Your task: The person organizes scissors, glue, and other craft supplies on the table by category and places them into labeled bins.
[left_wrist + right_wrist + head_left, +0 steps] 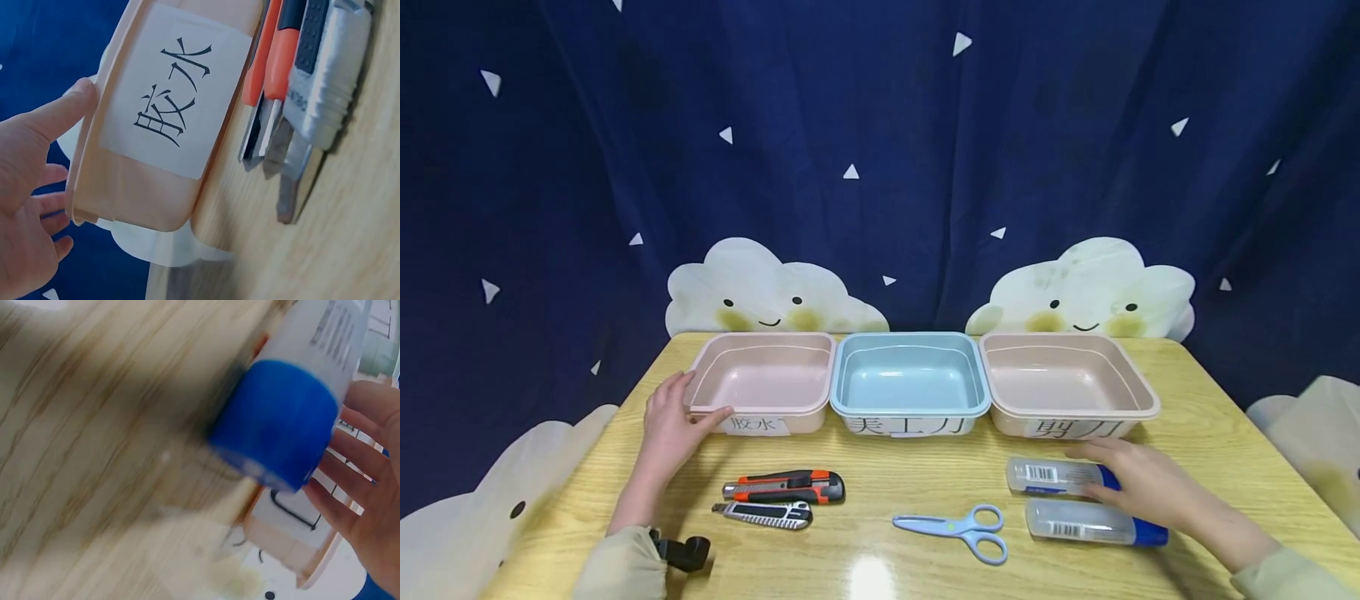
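Note:
In the head view, my left hand (672, 425) rests at the left front corner of the left pink bin (808, 422), thumb on its front rim and fingers along its side. The left wrist view shows this hand (31, 181) with spread fingers beside the labelled bin (144, 194). My right hand (1157, 487) is over the cap end of the farther glue tube (1052, 476), fingers beyond it and thumb by its blue cap. The nearer glue tube (1078, 521) lies alongside. In the right wrist view, a blue cap (278, 422) partly hides my relaxed fingers (353, 462).
A blue bin (910, 412) stands between the left bin and another pink bin (1075, 412). An orange-black cutter (786, 486) and a silver-black cutter (767, 514) lie before the left bin. Blue scissors (951, 527) lie on the wooden table (865, 475) left of the tubes.

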A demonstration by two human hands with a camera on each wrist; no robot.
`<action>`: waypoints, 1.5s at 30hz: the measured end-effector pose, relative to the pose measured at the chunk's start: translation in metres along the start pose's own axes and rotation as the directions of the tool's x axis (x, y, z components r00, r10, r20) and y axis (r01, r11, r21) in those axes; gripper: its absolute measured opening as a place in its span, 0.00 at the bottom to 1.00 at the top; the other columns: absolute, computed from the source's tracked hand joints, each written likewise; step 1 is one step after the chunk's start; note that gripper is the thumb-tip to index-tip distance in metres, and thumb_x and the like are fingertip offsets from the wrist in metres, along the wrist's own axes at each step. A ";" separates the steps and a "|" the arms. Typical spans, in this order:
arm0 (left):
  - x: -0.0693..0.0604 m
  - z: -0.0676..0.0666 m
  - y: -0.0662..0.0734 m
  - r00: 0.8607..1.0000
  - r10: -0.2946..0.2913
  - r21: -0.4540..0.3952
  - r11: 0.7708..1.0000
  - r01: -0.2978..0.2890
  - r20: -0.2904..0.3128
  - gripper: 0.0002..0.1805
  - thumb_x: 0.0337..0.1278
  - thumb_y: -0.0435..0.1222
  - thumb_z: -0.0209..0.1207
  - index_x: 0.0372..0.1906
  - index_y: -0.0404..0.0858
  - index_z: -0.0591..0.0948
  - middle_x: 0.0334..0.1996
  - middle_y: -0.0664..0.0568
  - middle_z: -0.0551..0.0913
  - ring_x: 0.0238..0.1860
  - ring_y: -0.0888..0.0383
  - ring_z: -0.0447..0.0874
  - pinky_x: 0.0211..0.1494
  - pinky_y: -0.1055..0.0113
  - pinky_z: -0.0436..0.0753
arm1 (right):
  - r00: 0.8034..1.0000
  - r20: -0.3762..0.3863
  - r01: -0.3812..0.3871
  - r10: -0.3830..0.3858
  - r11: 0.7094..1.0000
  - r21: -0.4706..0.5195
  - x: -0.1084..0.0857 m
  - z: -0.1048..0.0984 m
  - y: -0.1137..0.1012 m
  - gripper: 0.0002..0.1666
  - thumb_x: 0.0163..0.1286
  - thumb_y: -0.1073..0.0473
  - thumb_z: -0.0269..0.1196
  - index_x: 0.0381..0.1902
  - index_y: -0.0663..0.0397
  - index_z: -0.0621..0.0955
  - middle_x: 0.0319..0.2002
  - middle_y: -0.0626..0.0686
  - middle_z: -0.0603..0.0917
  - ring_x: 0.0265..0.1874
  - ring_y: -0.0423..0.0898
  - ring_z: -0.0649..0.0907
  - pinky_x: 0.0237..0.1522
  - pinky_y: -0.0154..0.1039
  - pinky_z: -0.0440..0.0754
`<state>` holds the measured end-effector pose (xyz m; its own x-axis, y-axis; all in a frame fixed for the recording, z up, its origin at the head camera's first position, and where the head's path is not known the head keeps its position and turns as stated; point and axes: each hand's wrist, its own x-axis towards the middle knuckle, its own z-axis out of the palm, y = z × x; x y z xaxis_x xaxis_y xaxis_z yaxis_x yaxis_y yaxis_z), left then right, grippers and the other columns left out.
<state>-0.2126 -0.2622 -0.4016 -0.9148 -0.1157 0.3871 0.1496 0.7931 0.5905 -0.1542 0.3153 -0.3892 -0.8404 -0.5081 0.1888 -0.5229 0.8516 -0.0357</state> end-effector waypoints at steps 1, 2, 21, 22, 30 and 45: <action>0.000 -0.001 -0.001 1.000 -0.019 -0.014 1.000 0.020 0.008 0.47 0.41 0.45 0.69 0.63 0.26 0.59 0.63 0.28 0.55 0.63 0.32 0.48 0.62 0.38 0.52 | 1.000 0.027 -0.012 0.012 1.000 0.013 -0.001 0.001 0.003 0.25 0.49 0.48 0.69 0.47 0.47 0.80 0.45 0.48 0.81 0.42 0.49 0.81 0.37 0.46 0.79; 0.000 -0.002 -0.001 0.999 -0.041 -0.030 0.999 0.041 0.019 0.48 0.41 0.45 0.68 0.64 0.26 0.57 0.63 0.28 0.53 0.63 0.32 0.47 0.62 0.38 0.52 | 0.999 0.047 -0.020 0.019 1.000 0.022 -0.001 0.002 0.006 0.26 0.49 0.47 0.69 0.47 0.47 0.80 0.45 0.48 0.81 0.43 0.50 0.80 0.39 0.47 0.79; -0.003 0.003 -0.020 0.965 -0.210 -0.208 0.948 0.240 0.156 0.56 0.47 0.49 0.64 0.70 0.30 0.41 0.64 0.28 0.49 0.65 0.34 0.49 0.64 0.39 0.52 | 0.991 0.059 0.108 -0.117 0.985 0.135 0.000 0.012 0.029 0.24 0.55 0.49 0.66 0.48 0.53 0.78 0.44 0.49 0.82 0.43 0.46 0.80 0.40 0.40 0.78; -0.004 0.004 -0.020 0.964 -0.213 -0.215 0.946 0.244 0.158 0.56 0.47 0.49 0.64 0.70 0.30 0.41 0.64 0.29 0.49 0.65 0.34 0.49 0.64 0.39 0.52 | 0.991 0.047 0.115 -0.122 0.985 0.125 0.000 0.013 0.029 0.24 0.55 0.50 0.66 0.48 0.53 0.78 0.44 0.49 0.81 0.43 0.46 0.80 0.40 0.40 0.78; -0.006 0.007 -0.023 0.960 -0.244 -0.294 0.915 0.275 0.140 0.52 0.50 0.46 0.63 0.70 0.33 0.43 0.64 0.31 0.52 0.62 0.36 0.54 0.62 0.42 0.57 | 0.994 0.000 0.111 -0.112 0.989 0.094 0.001 0.009 0.022 0.25 0.53 0.52 0.67 0.48 0.54 0.78 0.44 0.48 0.82 0.42 0.44 0.80 0.39 0.40 0.79; -0.007 0.007 -0.019 0.951 -0.275 -0.355 0.882 0.309 0.144 0.50 0.51 0.42 0.63 0.70 0.36 0.44 0.64 0.33 0.57 0.62 0.40 0.58 0.65 0.47 0.59 | 0.983 -0.128 0.143 -0.131 0.986 0.087 0.016 -0.008 -0.020 0.24 0.55 0.47 0.65 0.50 0.45 0.78 0.46 0.41 0.80 0.45 0.42 0.79 0.43 0.42 0.77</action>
<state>-0.2120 -0.2728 -0.4205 -0.9648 -0.2417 0.1037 -0.0173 0.4517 0.8920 -0.1560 0.2910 -0.3776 -0.7394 -0.5948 0.3154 -0.6479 0.7560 -0.0932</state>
